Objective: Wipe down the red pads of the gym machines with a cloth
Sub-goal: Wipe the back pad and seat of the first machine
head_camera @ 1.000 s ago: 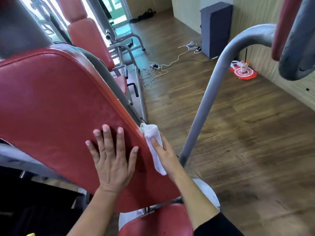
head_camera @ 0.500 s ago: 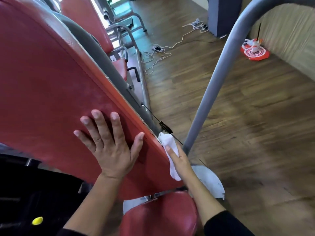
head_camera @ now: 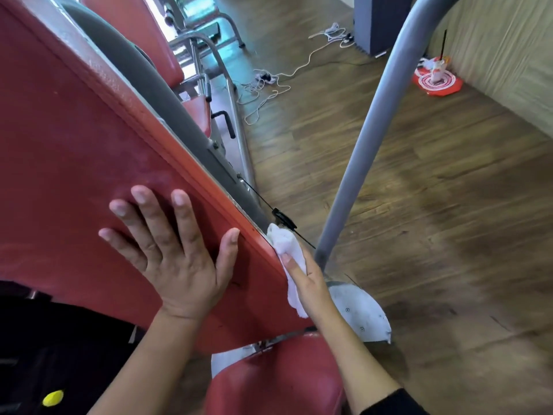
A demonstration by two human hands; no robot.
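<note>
From my feed I see the left hand laid flat on the face of the big tilted red pad, fingers straight and fanned apart, thumb stretched out toward the pad's right edge. Its bare forearm comes up from the bottom of the view.

The right hand reaches in from the lower right, a dark sleeve at the forearm. It holds the white cloth against the pad's right edge, low down near the bottom corner. One finger lies straight along the cloth, pressing it to the edge; the other fingers are tucked behind, so I cannot tell how they sit. The cloth bunches above the fingertip and a tail hangs below the hand.

A black cord runs just past the top of the cloth. A smaller red pad sits below both wrists, and a grey tube rises to the right over the wooden floor
</note>
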